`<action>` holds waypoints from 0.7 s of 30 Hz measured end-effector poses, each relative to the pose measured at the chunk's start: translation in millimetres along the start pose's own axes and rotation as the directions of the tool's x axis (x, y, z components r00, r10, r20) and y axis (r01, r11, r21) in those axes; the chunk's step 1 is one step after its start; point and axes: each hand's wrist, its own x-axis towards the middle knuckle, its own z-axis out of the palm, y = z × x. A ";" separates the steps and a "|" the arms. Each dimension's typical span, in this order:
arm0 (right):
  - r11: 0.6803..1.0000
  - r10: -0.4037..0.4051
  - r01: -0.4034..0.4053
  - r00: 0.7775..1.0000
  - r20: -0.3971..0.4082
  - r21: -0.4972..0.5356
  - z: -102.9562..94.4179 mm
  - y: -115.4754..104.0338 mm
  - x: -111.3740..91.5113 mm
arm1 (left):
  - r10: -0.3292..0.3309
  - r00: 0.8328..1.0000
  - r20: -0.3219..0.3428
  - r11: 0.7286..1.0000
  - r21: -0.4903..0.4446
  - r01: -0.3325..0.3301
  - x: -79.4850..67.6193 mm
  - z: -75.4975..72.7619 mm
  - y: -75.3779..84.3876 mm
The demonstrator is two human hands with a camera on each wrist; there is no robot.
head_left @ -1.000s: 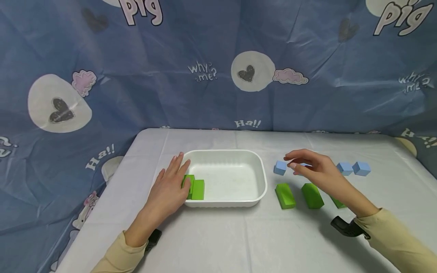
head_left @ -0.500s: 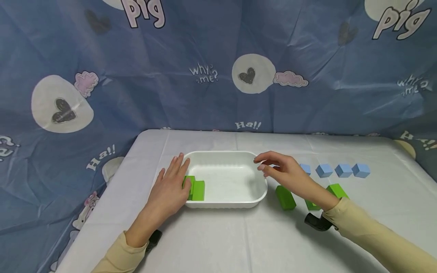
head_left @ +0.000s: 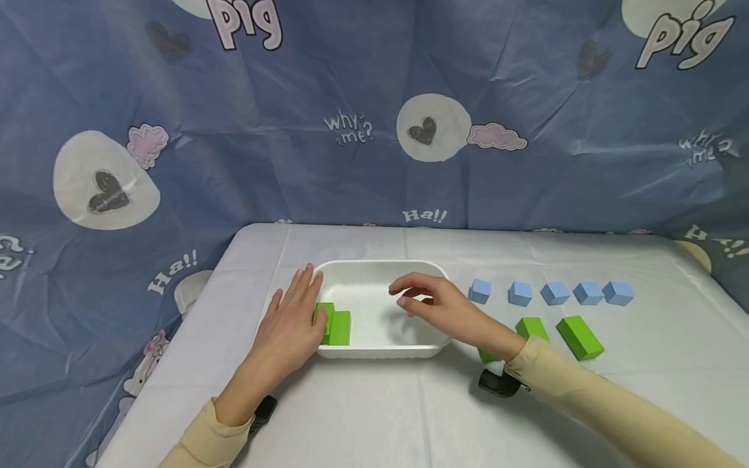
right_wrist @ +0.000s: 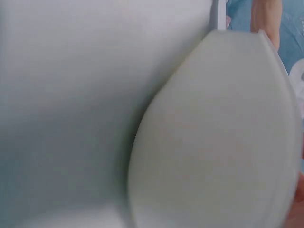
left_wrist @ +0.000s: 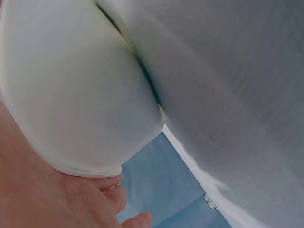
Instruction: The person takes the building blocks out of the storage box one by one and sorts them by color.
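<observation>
My left hand (head_left: 290,325) lies with straight fingers over the left end of a white plastic tray (head_left: 380,351), its thumb at a green block. Two green blocks (head_left: 340,328) sit inside the tray at that end, one partly covered by the thumb. Over the tray's right half hovers my right hand (head_left: 441,305), fingers loosely bent, with nothing visible between them. The tray's outer wall fills much of the left wrist view, with the left hand (left_wrist: 71,202) beneath it. In the right wrist view the tray (right_wrist: 213,128) hides most of the right hand.
A row of several blue cubes (head_left: 554,294) stands right of the tray. Nearer lie three green blocks (head_left: 579,338), one largely hidden by the right wrist. A white cloth (head_left: 374,409) covers the table. Behind hangs a blue printed curtain (head_left: 351,175).
My right hand has travelled left from above the blue cubes to over the tray, uncovering cubes behind it. My left hand and the blocks in the tray have stayed put.
</observation>
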 end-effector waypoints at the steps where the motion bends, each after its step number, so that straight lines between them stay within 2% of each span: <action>1: 1.000 0.006 -0.006 1.000 0.002 -0.006 4.1 -0.3 2.0 | 0.000 1.000 0.001 1.000 0.002 0.000 0.0 0.1 0.0; 8: 0.998 0.006 -0.004 0.999 0.043 -0.062 30.2 -4.2 18.9 | -0.004 1.000 0.004 1.000 0.007 0.004 0.1 0.0 0.6; 15: 0.996 0.022 -0.012 0.992 0.121 -0.083 41.6 -6.1 30.3 | -0.002 1.000 0.016 1.000 0.017 0.002 0.4 -2.2 0.6; 21: 0.994 0.089 -0.071 0.965 0.246 -0.079 50.2 -0.4 38.3 | -0.003 1.000 0.021 1.000 0.005 0.003 -0.5 -1.5 -0.1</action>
